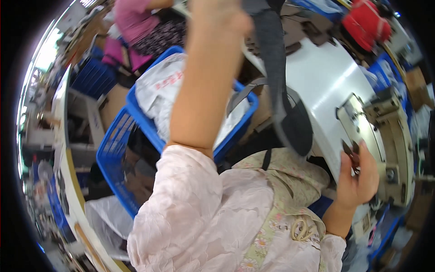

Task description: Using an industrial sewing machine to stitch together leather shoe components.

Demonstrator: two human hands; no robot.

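Observation:
My left forearm reaches up to the top edge, where my left hand [222, 13] is smeared by motion and partly cut off; its fingers cannot be made out. Right beside it, a long dark grey fabric piece [273, 59] hangs down with a wide rounded lower end [297, 129] above my lap. Whether my left hand grips this piece is not visible. On the right, my right hand [360, 179] is closed round small dark thread snips [355, 159], their pointed blades upward, near the sewing machine [392, 131].
Left of my lap stands a blue basket [152, 131] with white plastic bags [156, 84] inside, near another blue basket [108, 156]. Brown cut pieces [301, 29] lie on the far end of the white table [312, 63]. Co-workers in pink [133, 20] and red [364, 27] sit beyond.

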